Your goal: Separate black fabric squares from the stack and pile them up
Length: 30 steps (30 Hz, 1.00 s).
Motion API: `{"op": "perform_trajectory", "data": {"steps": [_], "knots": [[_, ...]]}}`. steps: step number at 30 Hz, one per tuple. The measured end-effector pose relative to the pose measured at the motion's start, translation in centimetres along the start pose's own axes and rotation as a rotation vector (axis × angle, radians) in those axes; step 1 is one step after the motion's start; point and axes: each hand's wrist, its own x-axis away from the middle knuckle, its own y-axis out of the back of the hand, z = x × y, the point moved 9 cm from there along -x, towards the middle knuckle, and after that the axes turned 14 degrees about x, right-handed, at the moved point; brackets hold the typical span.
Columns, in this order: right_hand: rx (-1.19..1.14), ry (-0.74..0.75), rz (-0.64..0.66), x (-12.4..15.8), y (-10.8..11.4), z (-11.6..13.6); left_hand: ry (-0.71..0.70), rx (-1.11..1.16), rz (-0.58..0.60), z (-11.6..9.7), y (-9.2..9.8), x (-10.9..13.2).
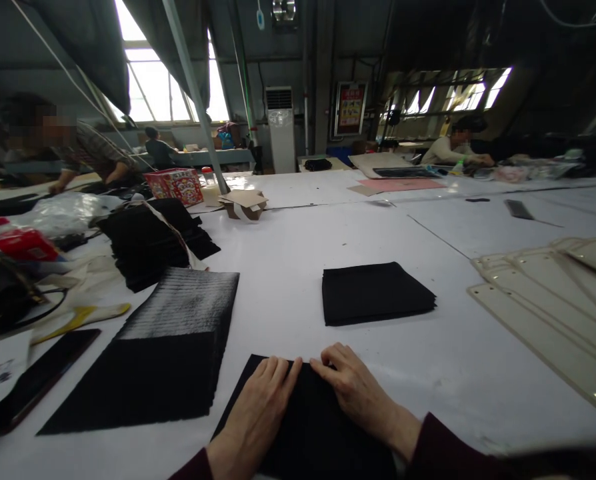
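Observation:
A black fabric piece [323,427] lies flat on the white table before me, its lower part cut off by the frame. My left hand [265,400] rests on its far left part, fingers stretched out along the far edge. At the same edge, my right hand [353,387] has its fingers bent and pinches the cloth; the fingertips of both hands nearly meet. Beyond my right hand sits a neat stack of black fabric pieces [378,293]. To the left is another pile of black pieces [163,373], with a grey, streaked sheet portion [183,303] at its far end.
Left of me are a phone [41,380], a yellow-and-white strip [85,320], a red bottle [23,241] and a bundle of black cloth [151,240]. An open cardboard box [244,203] stands farther back. Beige panels with eyelets [553,313] overlap at right. Several people work at tables beyond.

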Motion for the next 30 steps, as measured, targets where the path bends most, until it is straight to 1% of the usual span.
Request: {"op": "perform_trajectory", "data": {"steps": [4,8,10,13,16,20,22,26,30], "knots": [[0.005,-0.003,0.018,0.7,0.3,-0.6,-0.053,-0.002,-0.021,-0.9,-0.3,-0.4],[0.013,0.007,0.009,1.4,0.8,-1.0,-0.025,-0.025,0.009,-1.5,-0.6,-0.9],[0.018,0.001,0.006,1.7,0.9,-1.3,-0.028,-0.022,0.005,-1.9,-0.5,-1.2],[0.027,-0.009,0.025,2.2,1.0,-1.9,-0.084,0.018,-0.007,-2.6,-0.4,-1.4],[0.040,-0.012,0.056,2.6,1.1,-2.3,-0.113,0.032,0.015,-3.3,-0.5,-1.8],[0.071,0.004,0.069,3.3,1.5,-2.7,-0.100,-0.017,0.047,-4.1,-0.6,-2.4],[0.086,0.006,0.069,3.7,1.9,-2.9,-0.106,-0.023,0.033,-4.5,-0.7,-2.6],[0.115,0.003,0.068,4.3,2.6,-3.3,-0.178,0.023,-0.011,-5.4,-0.9,-3.0],[0.177,0.016,0.043,4.5,2.9,-3.4,-0.169,0.017,-0.013,-6.1,-1.0,-3.6]]}}
